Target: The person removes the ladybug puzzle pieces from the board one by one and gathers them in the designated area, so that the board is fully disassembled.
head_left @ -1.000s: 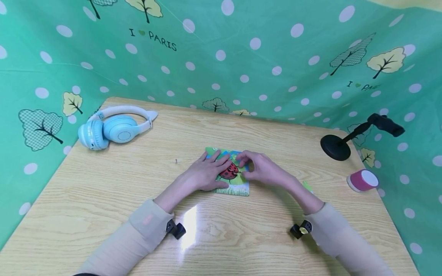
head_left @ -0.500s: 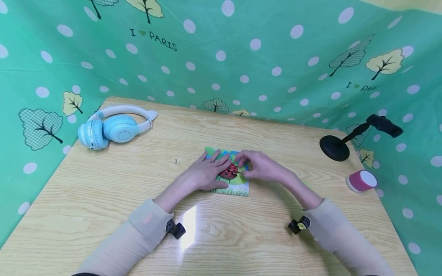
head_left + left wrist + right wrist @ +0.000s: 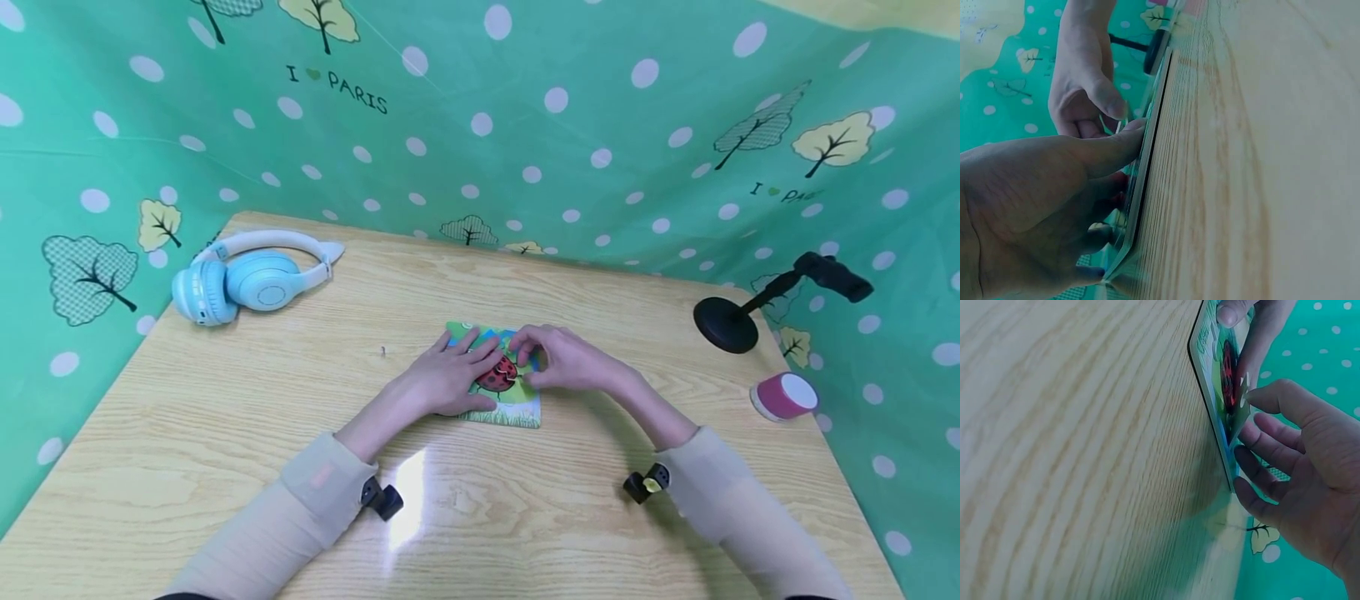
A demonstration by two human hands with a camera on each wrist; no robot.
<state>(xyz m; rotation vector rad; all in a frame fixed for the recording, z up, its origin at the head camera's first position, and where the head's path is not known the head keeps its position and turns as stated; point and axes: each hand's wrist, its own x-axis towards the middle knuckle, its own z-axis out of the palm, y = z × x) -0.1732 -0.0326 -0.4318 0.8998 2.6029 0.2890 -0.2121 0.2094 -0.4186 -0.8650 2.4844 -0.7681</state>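
Since the earlier frames almost nothing has shifted: your right forearm and its wrist camera have drawn slightly inward, both hands stay on the puzzle. Largest first: the table (image 3: 225,433), pale wood grain, carries everything. The headphones (image 3: 247,279), light blue with a white band, lie at its far left corner; the black stand (image 3: 738,321) and the pink tape roll (image 3: 783,396) sit near its right edge, well apart from your hands. The puzzle board (image 3: 517,410) lies flat at the table's middle, green grass border, a red ladybird with black spots at its centre. Your left hand (image 3: 450,375) rests on the board's left part, fingers spread and straight, thumb along the near edge. Your right hand (image 3: 570,360) has fingers curled, its grip pinching a small puzzle piece (image 3: 1239,407) over the board's right side.
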